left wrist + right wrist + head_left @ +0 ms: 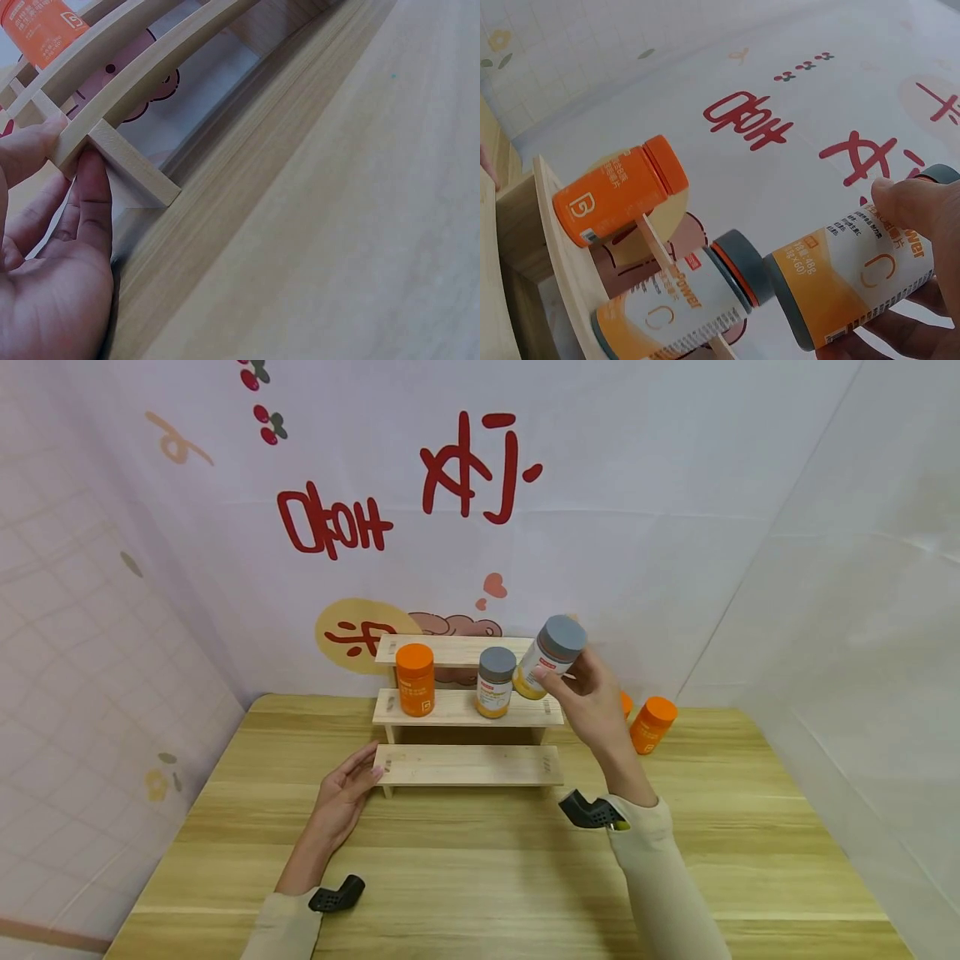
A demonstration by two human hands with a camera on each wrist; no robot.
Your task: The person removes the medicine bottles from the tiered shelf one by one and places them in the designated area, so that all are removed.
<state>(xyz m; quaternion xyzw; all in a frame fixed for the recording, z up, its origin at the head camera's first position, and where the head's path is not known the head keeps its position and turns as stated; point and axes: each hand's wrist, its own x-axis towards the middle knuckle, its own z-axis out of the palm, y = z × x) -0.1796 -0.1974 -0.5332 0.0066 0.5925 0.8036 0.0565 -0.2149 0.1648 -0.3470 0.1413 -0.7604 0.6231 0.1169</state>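
Note:
My right hand (pixel 597 708) grips a white-and-yellow supplement bottle (pixel 542 670) with a grey lid, tilted above the right end of the middle step of a wooden three-step rack (pixel 465 766). The right wrist view shows a large "C" on its label, with the thumb across its side. Just left of it, a matching grey-lidded bottle (pixel 494 685) stands on the middle step, and farther left is an orange bottle (pixel 416 681) marked "B". My left hand (pixel 341 797) pinches the left end of the lowest step, thumb above and fingers beneath in the left wrist view.
Right of the rack, an orange bottle (pixel 653 725) stands on the wood-grain table (pixel 465 877), with another orange bottle (pixel 626 703) partly hidden behind my right hand. A printed white wall sheet (pixel 637 543) rises behind the rack.

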